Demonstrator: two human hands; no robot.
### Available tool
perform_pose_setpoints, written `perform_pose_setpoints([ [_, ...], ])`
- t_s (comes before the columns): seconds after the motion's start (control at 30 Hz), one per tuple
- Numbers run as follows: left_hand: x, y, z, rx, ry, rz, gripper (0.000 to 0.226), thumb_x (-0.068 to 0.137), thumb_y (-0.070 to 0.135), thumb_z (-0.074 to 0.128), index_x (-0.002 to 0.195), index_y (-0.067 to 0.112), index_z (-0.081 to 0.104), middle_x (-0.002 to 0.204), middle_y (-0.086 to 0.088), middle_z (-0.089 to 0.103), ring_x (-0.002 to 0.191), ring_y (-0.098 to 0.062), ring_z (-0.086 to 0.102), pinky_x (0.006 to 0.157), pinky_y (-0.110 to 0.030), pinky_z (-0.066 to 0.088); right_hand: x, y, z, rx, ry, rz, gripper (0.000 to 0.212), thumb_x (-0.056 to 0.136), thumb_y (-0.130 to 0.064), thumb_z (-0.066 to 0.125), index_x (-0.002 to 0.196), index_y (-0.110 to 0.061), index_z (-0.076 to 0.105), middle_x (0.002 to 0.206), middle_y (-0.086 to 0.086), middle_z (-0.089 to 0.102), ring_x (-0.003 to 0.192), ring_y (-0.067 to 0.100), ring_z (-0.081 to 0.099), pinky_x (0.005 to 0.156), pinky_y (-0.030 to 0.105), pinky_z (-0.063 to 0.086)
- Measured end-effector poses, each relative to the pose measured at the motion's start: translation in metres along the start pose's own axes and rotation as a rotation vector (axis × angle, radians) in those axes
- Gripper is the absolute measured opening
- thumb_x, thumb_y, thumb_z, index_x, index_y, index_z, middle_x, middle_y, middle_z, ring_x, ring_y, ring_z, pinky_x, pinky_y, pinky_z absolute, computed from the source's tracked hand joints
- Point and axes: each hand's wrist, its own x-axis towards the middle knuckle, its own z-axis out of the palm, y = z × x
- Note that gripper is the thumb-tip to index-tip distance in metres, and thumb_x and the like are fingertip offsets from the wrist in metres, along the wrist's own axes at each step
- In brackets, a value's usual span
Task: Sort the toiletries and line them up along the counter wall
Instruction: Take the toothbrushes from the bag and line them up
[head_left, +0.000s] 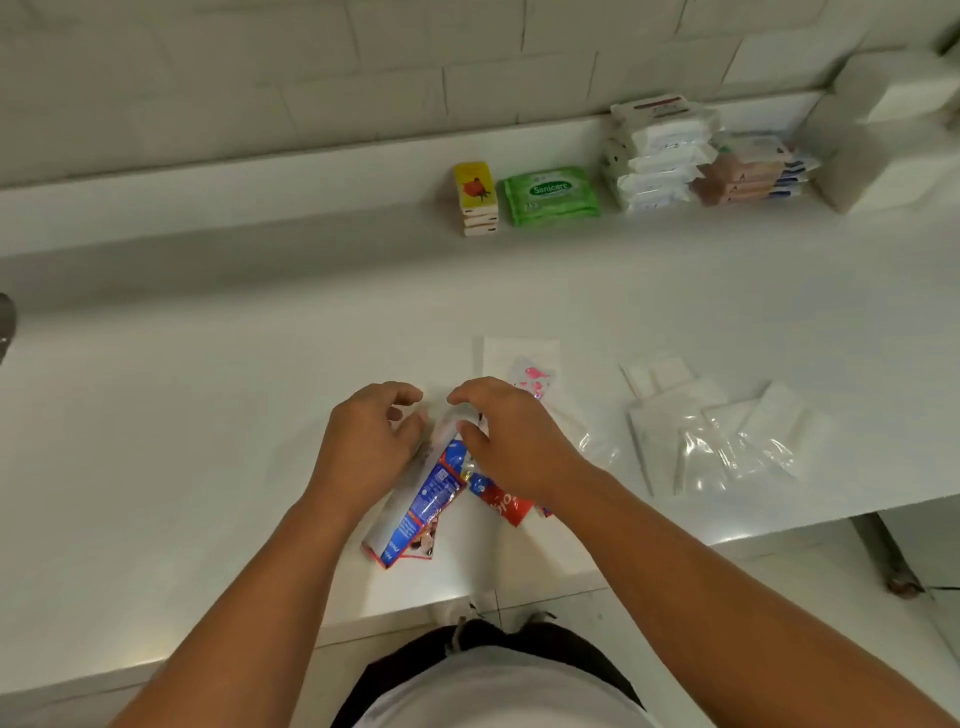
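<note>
A small pile of toothpaste packs lies near the front of the white counter (208, 415): blue-and-white sachets (415, 512) and a red one (503, 505). My left hand (366, 441) rests on the pile's left side, fingers curled over the blue sachets. My right hand (511, 441) covers the pile's upper right, thumb pressed on the packs. Against the wall stand a yellow stack of soap boxes (475, 197), a green wipes pack (549, 195), stacked white wipes packs (657, 156) and pink-and-blue packs (753, 171).
Clear plastic packets with white pads (722, 441) lie loose on the counter's right. A white sachet with pink print (530, 371) lies just beyond my right hand. White boxes (893, 130) stand at the far right corner. The counter's front edge runs close to my body.
</note>
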Motion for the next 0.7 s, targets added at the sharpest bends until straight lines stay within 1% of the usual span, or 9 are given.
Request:
perform_pose_setpoints([
  [0.03, -0.011, -0.005, 0.002, 0.021, 0.004, -0.008, 0.025, 0.092, 0.023, 0.067, 0.116, 0.019, 0.069, 0.110, 0.004, 0.069, 0.091, -0.012, 0.062, 0.079, -0.025, 0.050, -0.008, 0.000, 0.003, -0.003, -0.010, -0.016, 0.033, 0.093, -0.014, 0.057, 0.125, -0.017, 0.061, 0.133, -0.001, 0.058, 0.121, 0.016, 0.053, 0.104, 0.029, 0.043],
  [0.1, -0.027, -0.014, 0.006, 0.078, 0.020, -0.020, 0.026, 0.091, 0.022, 0.069, 0.116, 0.017, 0.069, 0.112, 0.000, 0.069, 0.092, -0.015, 0.062, 0.079, -0.023, 0.045, -0.021, 0.001, 0.009, 0.002, -0.031, -0.030, 0.033, 0.092, -0.011, 0.057, 0.124, -0.015, 0.062, 0.129, 0.002, 0.060, 0.118, 0.018, 0.054, 0.102, 0.028, 0.043],
  [0.17, -0.039, -0.022, 0.010, 0.169, 0.032, -0.028, 0.030, 0.090, 0.023, 0.070, 0.119, 0.015, 0.068, 0.113, -0.004, 0.068, 0.098, -0.021, 0.063, 0.080, -0.027, 0.045, -0.033, 0.002, 0.014, 0.011, -0.055, -0.034, 0.031, 0.093, -0.012, 0.058, 0.124, -0.013, 0.062, 0.128, 0.003, 0.060, 0.117, 0.018, 0.054, 0.099, 0.027, 0.043],
  [0.27, -0.052, -0.031, 0.015, 0.291, 0.030, -0.068, 0.035, 0.090, 0.024, 0.068, 0.123, 0.013, 0.067, 0.111, -0.011, 0.067, 0.097, -0.026, 0.062, 0.075, -0.031, 0.046, -0.047, 0.004, 0.019, 0.025, -0.065, -0.057, 0.030, 0.094, -0.013, 0.057, 0.123, -0.012, 0.063, 0.124, 0.004, 0.062, 0.114, 0.021, 0.056, 0.098, 0.033, 0.047],
  [0.33, -0.059, -0.034, 0.019, 0.329, 0.058, -0.073, 0.032, 0.090, 0.022, 0.067, 0.120, 0.010, 0.068, 0.104, -0.014, 0.067, 0.093, -0.030, 0.061, 0.072, -0.033, 0.046, -0.055, 0.005, 0.023, 0.021, -0.066, -0.078, 0.030, 0.093, -0.012, 0.058, 0.122, -0.011, 0.064, 0.122, 0.006, 0.063, 0.112, 0.022, 0.056, 0.096, 0.037, 0.047],
  [0.47, -0.062, -0.036, 0.024, 0.396, 0.137, -0.045, 0.021, 0.090, 0.016, 0.063, 0.106, 0.004, 0.071, 0.092, -0.019, 0.066, 0.083, -0.036, 0.062, 0.067, -0.038, 0.047, -0.066, 0.007, 0.027, -0.003, -0.080, -0.078, 0.031, 0.093, -0.016, 0.059, 0.124, -0.013, 0.062, 0.124, 0.004, 0.062, 0.114, 0.020, 0.056, 0.099, 0.035, 0.046],
  [0.6, -0.058, -0.036, 0.021, 0.388, 0.202, -0.002, 0.020, 0.094, 0.016, 0.058, 0.096, 0.005, 0.074, 0.080, -0.018, 0.071, 0.069, -0.036, 0.063, 0.060, -0.035, 0.046, -0.068, 0.009, 0.025, 0.006, -0.085, -0.065, 0.030, 0.094, -0.016, 0.059, 0.124, -0.013, 0.062, 0.124, 0.004, 0.062, 0.113, 0.018, 0.056, 0.098, 0.030, 0.046],
  [0.7, -0.052, -0.036, 0.012, 0.223, 0.259, -0.046, 0.020, 0.095, 0.016, 0.057, 0.091, 0.008, 0.075, 0.072, -0.011, 0.071, 0.059, -0.026, 0.056, 0.057, -0.031, 0.044, -0.059, 0.007, 0.024, 0.019, -0.086, -0.043, 0.028, 0.096, -0.019, 0.058, 0.123, -0.013, 0.062, 0.124, 0.003, 0.063, 0.113, 0.016, 0.058, 0.097, 0.030, 0.049],
])
